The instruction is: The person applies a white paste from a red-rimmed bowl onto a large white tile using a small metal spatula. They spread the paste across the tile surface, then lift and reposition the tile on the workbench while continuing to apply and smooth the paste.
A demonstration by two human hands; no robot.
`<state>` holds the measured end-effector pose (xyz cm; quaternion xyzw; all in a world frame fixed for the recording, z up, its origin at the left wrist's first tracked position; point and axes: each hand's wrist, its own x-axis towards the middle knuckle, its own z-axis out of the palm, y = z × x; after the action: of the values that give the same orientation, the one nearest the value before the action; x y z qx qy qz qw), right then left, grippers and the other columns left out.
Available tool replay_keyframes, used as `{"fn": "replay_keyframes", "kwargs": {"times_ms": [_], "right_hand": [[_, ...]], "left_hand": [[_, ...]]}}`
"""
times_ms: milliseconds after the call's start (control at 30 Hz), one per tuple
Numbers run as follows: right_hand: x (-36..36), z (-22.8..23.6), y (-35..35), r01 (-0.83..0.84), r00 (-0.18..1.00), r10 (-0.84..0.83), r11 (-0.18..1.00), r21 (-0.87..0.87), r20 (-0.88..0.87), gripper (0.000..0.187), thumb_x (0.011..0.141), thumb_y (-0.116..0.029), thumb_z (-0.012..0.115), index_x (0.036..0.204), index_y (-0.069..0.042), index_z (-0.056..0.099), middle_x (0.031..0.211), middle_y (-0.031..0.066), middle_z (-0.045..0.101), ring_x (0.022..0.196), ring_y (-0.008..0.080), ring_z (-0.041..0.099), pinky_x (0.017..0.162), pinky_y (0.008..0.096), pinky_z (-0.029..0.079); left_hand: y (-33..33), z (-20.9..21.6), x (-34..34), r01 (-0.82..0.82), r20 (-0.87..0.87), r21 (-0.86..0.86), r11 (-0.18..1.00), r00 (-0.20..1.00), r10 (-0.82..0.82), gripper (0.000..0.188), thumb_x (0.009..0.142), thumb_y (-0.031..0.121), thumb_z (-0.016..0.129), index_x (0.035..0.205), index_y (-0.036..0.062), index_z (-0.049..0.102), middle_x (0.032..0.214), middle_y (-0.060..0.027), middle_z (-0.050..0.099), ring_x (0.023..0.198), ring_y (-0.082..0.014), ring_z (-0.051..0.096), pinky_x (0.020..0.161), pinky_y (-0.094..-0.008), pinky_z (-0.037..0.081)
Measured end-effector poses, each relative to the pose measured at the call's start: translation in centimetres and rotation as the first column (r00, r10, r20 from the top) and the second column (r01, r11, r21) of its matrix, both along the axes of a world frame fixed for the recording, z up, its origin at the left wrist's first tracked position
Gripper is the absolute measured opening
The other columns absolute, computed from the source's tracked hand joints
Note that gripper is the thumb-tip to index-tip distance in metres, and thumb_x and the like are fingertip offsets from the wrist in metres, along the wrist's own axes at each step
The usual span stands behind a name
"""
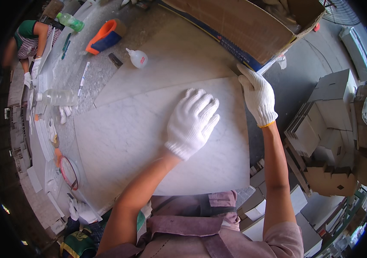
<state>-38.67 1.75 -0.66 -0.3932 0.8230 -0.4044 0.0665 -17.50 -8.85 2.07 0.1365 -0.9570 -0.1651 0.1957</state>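
Note:
A pale grey-veined marble-look slab [123,142] lies in front of me, its far edge against a second similar slab [162,60]. My left hand [193,124], in a white knit glove, rests palm down on the near slab with its fingers spread a little. At that slab's far right corner is my right hand [259,96], also gloved. Its fingers stretch past the corner toward a cardboard box [252,30], and its thumb sits beside the slab edge. Whether the fingertips press on the edge is hard to see.
Left of the slabs are a small squeeze bottle [138,59], an orange-and-blue curved object [105,38], a marker [84,78] and a clear bottle [59,97]. Another person's gloved hand [28,80] works far left; more gloves [82,210] show near left. Stacked cartons [325,124] stand right.

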Motion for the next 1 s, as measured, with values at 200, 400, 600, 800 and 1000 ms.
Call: {"fn": "replay_keyframes", "kwargs": {"times_ms": [200,400,600,800,1000], "right_hand": [[-0.4,-0.1,0.2,-0.04,0.996,0.034,0.996,0.076,0.085,0.035,0.104,-0.013,0.067,0.138,-0.009,0.074,0.123,0.0214,0.077,0.109,0.0349,0.076,0.097,0.036,0.057],[-0.4,0.0,0.6,-0.108,0.994,0.11,0.991,0.075,-0.024,0.035,0.105,-0.011,0.065,0.138,-0.008,0.074,0.126,0.0204,0.077,0.108,0.0343,0.077,0.096,0.0356,0.058],[-1.0,-0.7,1.3,-0.183,0.98,0.186,0.982,0.05,-0.066,0.035,0.104,-0.008,0.066,0.138,-0.005,0.073,0.128,0.0202,0.077,0.108,0.0337,0.077,0.097,0.0343,0.058],[-1.7,-0.8,2.1,-0.402,0.909,0.403,0.915,-0.033,0.105,0.037,0.102,-0.001,0.061,0.136,-0.007,0.075,0.128,0.0165,0.078,0.11,0.0324,0.077,0.097,0.0377,0.059],[-2.1,0.1,1.2,-0.122,0.919,0.118,0.992,-0.013,0.375,0.033,0.103,-0.007,0.064,0.134,-0.005,0.076,0.116,0.0148,0.081,0.096,0.0244,0.077,0.09,0.0329,0.058]], "left_hand": [[0.0,-0.2,0.0,0.0,0.024,-0.013,1.0,1.0,0.001,0.034,0.094,0.025,0.074,0.122,0.0067,0.073,0.126,-0.0121,0.069,0.13,-0.0357,0.061,0.12,-0.054,0.044],[0.1,-0.2,0.1,-0.008,0.033,-0.033,0.999,0.999,0.009,0.035,0.097,0.029,0.072,0.125,0.0075,0.074,0.129,-0.0114,0.07,0.132,-0.0349,0.06,0.122,-0.0531,0.043],[0.2,-0.3,0.1,-0.008,0.024,-0.043,0.999,1.0,0.009,0.035,0.096,0.028,0.072,0.124,0.0071,0.075,0.128,-0.0114,0.07,0.132,-0.035,0.06,0.121,-0.053,0.044],[0.1,-0.4,0.1,-0.012,0.001,-0.04,0.999,1.0,0.012,0.034,0.095,0.026,0.074,0.123,0.0071,0.074,0.127,-0.0114,0.07,0.129,-0.0354,0.061,0.119,-0.053,0.045],[0.0,-0.2,0.0,-0.003,-0.001,-0.028,1.0,1.0,0.003,0.031,0.092,0.023,0.076,0.119,0.007,0.074,0.124,-0.0122,0.069,0.126,-0.0374,0.062,0.115,-0.0536,0.047]]}}
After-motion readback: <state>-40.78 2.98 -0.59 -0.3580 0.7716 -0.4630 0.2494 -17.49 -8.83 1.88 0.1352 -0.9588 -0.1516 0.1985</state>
